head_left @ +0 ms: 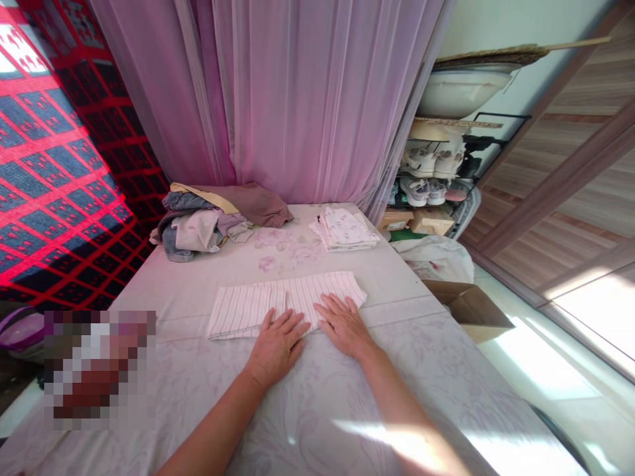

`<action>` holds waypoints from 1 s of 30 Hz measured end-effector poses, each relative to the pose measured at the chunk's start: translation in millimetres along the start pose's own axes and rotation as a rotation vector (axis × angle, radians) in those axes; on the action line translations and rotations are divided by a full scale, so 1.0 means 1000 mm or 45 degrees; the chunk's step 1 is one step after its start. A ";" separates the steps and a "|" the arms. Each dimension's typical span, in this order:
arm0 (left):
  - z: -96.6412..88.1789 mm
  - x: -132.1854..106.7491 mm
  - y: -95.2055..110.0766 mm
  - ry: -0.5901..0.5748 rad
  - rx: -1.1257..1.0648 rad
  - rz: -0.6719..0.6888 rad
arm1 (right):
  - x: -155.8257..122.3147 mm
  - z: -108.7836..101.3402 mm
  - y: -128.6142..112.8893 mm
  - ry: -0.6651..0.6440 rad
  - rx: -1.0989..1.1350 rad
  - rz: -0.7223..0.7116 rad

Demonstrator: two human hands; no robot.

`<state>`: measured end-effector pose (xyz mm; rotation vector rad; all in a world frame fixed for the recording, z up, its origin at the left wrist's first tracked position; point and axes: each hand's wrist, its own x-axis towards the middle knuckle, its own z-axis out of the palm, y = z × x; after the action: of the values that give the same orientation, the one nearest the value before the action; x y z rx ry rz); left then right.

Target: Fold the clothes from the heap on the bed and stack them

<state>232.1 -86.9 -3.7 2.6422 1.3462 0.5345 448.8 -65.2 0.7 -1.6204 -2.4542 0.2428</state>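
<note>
A white cloth with thin red stripes (248, 307) lies folded into a long flat band across the bed. What kind of garment or linen it is does not show. My left hand (278, 344) rests flat near the band's middle, fingers stretched over its front edge. Toward the right end, my right hand (344, 324) presses on the cloth with its fingers spread. Neither hand grips anything. Behind the band, a neat stack of folded patterned cloths (344, 228) sits on the bed at the right.
A heap of loose clothes (208, 221) lies at the back left of the bed (317, 423). Purple curtains (297, 99) hang behind. To the right stand a shoe rack (426, 175) and an open cardboard box (466, 307). A pixelated patch (102, 370) hides something at the left.
</note>
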 end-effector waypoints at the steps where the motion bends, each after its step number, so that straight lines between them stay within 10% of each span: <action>1: 0.001 0.000 0.000 0.002 0.004 0.003 | -0.002 0.001 0.000 -0.013 -0.002 0.012; 11: 0.002 0.000 -0.002 0.024 -0.064 0.007 | 0.024 -0.019 -0.001 0.170 0.005 0.176; 19: 0.003 0.000 -0.001 0.036 -0.055 0.015 | 0.072 -0.012 0.012 -0.113 -0.153 0.325; 30: 0.001 0.000 0.000 0.009 -0.071 0.010 | 0.064 -0.006 0.019 0.015 -0.211 0.479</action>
<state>232.8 -86.8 -5.0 2.6046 1.3040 0.5740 442.3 1.0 6.1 -2.1419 -2.1924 0.0812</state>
